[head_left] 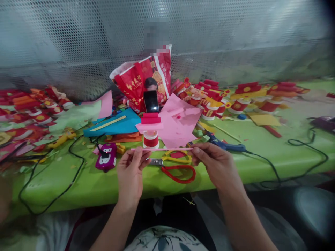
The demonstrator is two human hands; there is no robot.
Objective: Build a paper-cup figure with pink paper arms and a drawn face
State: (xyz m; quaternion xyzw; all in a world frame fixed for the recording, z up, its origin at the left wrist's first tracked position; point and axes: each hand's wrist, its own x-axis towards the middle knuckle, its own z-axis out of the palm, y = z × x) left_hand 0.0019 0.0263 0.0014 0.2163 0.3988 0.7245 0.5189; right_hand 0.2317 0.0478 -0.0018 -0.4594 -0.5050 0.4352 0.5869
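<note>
My left hand (132,164) and my right hand (210,160) pinch the two ends of a thin pink paper strip (167,149), stretched level between them above the table's front part. Right behind the strip stands a small red and white cup-shaped craft (151,140), with rolled pink and red paper (151,119) above it. Below the strip lies a pair of scissors (180,173) with one red and one yellow handle loop, blades toward my left hand. Pink paper sheets (180,122) are spread behind, their edges irregular.
A purple power socket (106,157) with a black cable sits left of my left hand. A blue glue gun (225,143) trails its cord rightward. Blue card (115,122), a red bag (146,78), a phone (151,101) and several finished paper crafts (240,97) line the back.
</note>
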